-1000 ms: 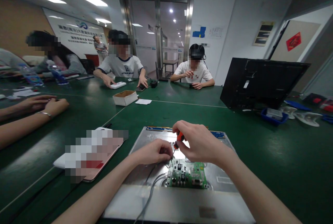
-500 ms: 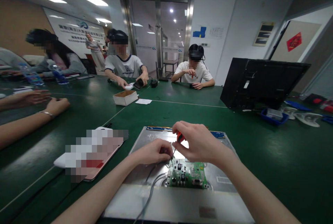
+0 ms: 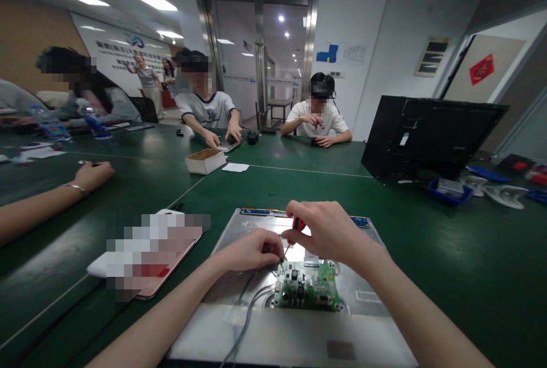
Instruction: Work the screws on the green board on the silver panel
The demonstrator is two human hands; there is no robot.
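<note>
A silver metal panel [image 3: 363, 277] lies flat on the green table in front of me, with a small green circuit board [image 3: 307, 288] mounted on it. My right hand [image 3: 329, 231] grips a red-handled screwdriver [image 3: 296, 224], its tip pointing down at the board's upper left corner. My left hand [image 3: 252, 249] rests on the panel just left of the tip, fingers pinched at that same corner. Grey cables [image 3: 250, 311] run from the board toward the panel's near edge.
A phone and white item [image 3: 149, 254] lie left of the panel. A black monitor back [image 3: 427, 137] stands at right with a blue tray [image 3: 450, 190] beside it. A small cardboard box [image 3: 205, 160] sits mid-table. Other people sit around the table; a co-worker's arm [image 3: 55, 200] rests at left.
My right hand has shifted slightly right and down with the screwdriver. At left, one of the co-worker's hands has left view. The person across moved both hands onto a device.
</note>
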